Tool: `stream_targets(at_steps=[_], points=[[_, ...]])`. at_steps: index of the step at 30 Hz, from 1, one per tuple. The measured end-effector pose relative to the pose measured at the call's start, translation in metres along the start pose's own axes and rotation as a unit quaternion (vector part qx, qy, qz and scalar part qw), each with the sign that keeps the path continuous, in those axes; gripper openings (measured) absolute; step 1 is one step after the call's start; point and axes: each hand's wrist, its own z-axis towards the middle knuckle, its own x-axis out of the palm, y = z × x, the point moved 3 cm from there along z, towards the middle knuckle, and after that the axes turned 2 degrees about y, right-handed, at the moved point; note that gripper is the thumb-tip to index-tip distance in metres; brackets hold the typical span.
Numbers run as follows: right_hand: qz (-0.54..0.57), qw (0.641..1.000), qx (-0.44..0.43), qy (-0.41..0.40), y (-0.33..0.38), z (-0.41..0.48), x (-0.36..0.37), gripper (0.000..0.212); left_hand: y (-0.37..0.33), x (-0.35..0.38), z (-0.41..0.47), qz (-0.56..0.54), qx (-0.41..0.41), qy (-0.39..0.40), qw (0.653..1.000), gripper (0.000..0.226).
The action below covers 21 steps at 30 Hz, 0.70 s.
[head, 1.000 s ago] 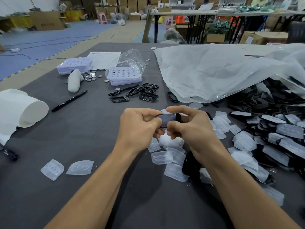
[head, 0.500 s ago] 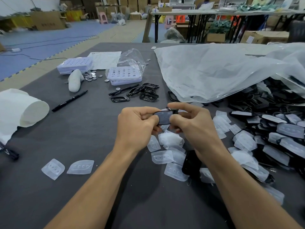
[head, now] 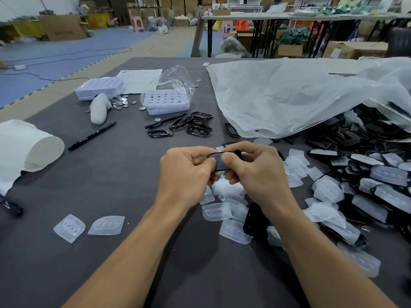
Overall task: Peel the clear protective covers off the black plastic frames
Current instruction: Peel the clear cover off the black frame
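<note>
I am holding one frame (head: 219, 162) up off the bench (head: 111, 185), over its middle and a little toward the near edge. My left hand (head: 184, 172) is pinching the frame's left end, thumb on top and fingers curled beneath. My right hand (head: 258, 172) is gripping the right end, its thumb pressing on the frame's upper face and its forefinger arching over the far rim. The two thumbs are almost touching. The face between them is looking dull grey-blue, and I cannot tell whether its cover is lifting.

Peeled covers (head: 216, 211) are lying in a loose pile directly below my hands, with one black frame showing among them beside my right wrist. Two more are lying side by side toward the near left.

A heap (head: 378, 174) of frames wearing their covers is spilling along the right edge, out from under a big clear bag (head: 289, 96). Bare frames (head: 198, 127) are sitting just beyond my hands, next to a pen (head: 92, 136). Lilac trays (head: 166, 102) are sitting toward the far left, and a white roll (head: 29, 147) is lying at the left edge.
</note>
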Motion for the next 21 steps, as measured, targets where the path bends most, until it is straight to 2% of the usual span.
stream_targets(at_steps=[3, 6, 10, 14, 17, 19, 21], points=[[0.019, 1.0, 0.009, 0.005, -0.004, 0.003, 0.0, 0.029, -0.001, -0.001, 0.001, 0.002, 0.002, -0.002, 1.0, 0.033], [0.047, 0.998, 0.011, 0.034, -0.005, 0.007, -0.003, 0.029, 0.001, -0.001, 0.003, -0.011, -0.015, -0.007, 1.0, 0.029], [0.026, 0.998, -0.016, 0.054, -0.004, 0.007, -0.005, 0.034, 0.002, 0.001, 0.0, -0.03, -0.036, 0.012, 0.999, 0.026], [0.015, 0.998, -0.024, 0.061, -0.006, 0.007, -0.005, 0.033, 0.0, -0.002, 0.0, 0.022, -0.004, 0.013, 1.0, 0.023], [0.055, 0.995, 0.009, 0.085, -0.007, 0.006, -0.004, 0.032, 0.002, 0.0, 0.002, 0.036, -0.004, 0.012, 0.999, 0.028], [0.067, 0.995, 0.025, 0.072, -0.006, 0.006, -0.005, 0.03, 0.004, 0.001, 0.003, 0.038, -0.016, 0.009, 0.999, 0.031], [0.011, 0.999, -0.005, 0.035, -0.001, 0.004, -0.01, 0.027, 0.007, 0.0, 0.004, 0.031, -0.029, 0.0, 0.999, 0.028]])
